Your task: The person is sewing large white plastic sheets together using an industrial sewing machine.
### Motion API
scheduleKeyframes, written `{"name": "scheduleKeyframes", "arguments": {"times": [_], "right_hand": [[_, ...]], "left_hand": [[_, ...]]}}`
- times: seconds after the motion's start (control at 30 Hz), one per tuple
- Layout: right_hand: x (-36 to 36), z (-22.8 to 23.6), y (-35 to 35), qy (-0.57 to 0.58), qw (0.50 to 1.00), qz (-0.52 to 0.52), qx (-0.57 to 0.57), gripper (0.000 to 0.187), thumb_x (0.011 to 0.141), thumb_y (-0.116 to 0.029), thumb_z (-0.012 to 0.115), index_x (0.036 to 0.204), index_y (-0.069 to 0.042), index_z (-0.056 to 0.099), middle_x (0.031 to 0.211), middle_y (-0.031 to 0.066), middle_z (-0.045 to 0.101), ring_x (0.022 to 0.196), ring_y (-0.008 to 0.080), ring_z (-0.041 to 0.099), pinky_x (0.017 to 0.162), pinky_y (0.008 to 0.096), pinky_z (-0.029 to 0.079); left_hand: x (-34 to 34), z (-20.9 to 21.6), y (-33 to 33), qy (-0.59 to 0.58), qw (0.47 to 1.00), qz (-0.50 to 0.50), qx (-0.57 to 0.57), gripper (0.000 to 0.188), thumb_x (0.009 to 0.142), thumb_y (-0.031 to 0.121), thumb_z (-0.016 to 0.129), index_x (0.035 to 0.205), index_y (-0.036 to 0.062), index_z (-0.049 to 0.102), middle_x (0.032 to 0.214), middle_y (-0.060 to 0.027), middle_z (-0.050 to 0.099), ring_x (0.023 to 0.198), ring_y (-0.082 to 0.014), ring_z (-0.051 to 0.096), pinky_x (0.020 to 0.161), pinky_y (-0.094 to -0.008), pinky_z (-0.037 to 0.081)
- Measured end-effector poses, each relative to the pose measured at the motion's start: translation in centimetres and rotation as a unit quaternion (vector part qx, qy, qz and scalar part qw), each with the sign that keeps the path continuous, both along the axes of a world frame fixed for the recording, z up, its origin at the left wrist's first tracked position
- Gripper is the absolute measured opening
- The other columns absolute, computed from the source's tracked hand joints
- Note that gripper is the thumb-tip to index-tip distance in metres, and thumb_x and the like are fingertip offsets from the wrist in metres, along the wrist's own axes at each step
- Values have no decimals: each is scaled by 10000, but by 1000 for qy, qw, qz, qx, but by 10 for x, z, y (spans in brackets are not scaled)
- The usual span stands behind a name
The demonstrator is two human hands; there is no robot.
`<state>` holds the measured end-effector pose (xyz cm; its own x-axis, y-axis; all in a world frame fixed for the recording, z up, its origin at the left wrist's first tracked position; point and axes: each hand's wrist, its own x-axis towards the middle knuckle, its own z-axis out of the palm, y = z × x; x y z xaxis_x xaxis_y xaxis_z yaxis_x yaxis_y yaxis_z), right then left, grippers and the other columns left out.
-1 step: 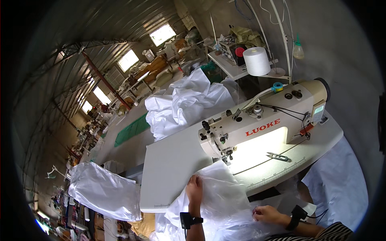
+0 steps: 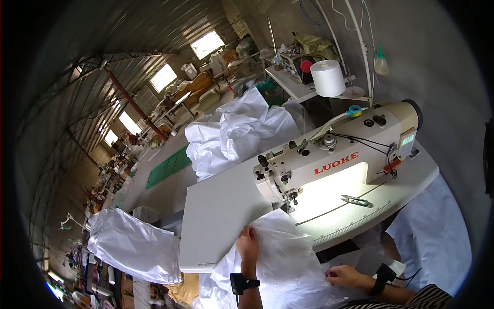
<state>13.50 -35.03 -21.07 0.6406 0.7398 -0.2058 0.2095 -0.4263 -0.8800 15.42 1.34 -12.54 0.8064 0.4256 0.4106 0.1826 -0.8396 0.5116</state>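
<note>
A thin, shiny white cloth drapes over the front edge of the sewing machine table and hangs down toward me. Its far corner lies just short of the presser foot of the white sewing machine. On the cloth's left side, the fingers of my left hand are closed on its edge. My right hand, lower and farther right, pinches the cloth at its right edge beneath the table front. Both wrists wear black straps with small boxes.
Thread snips lie on the lit machine bed. A white thread cone stands behind the machine. Crumpled white cloth is heaped beyond the table, with more white cloth at the left and at the right.
The cloth's far corner has slid slightly toward me, away from the presser foot. Both hands keep nearly the same place and grip.
</note>
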Motion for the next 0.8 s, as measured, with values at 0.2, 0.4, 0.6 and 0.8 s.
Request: {"name": "scheduleKeyframes", "arguments": {"times": [0.2,0.4,0.6,0.8], "right_hand": [[15,51,-25,35,998,-5,-51,596,864,-557,631,1174,-48,628,1101,155,666,1012,325,636,868,372,500],[31,31,37,-29,999,7,15,808,877,-660,544,1274,45,555,1207,212,598,1123,355,574,958,365,455],[14,50,42,-27,995,27,97,648,895,-592,578,1158,-4,649,1084,194,632,1005,336,604,889,379,474],[10,21,38,43,998,15,51,429,882,-464,681,979,-47,712,854,123,685,768,270,648,719,364,496]], "left_hand": [[-16,5,10,61,996,68,-7,140,923,131,532,923,7,597,838,-237,662,780,-436,634,691,-494,503],[-7,12,-10,57,996,63,-36,143,934,120,517,953,-5,585,819,-249,665,761,-444,643,676,-491,510],[-27,15,-1,34,993,110,6,123,932,90,502,985,17,585,901,-217,686,803,-412,663,693,-478,528],[-39,29,9,66,976,154,138,171,858,-10,520,1014,29,580,1039,-181,664,890,-376,643,739,-450,524]]}}
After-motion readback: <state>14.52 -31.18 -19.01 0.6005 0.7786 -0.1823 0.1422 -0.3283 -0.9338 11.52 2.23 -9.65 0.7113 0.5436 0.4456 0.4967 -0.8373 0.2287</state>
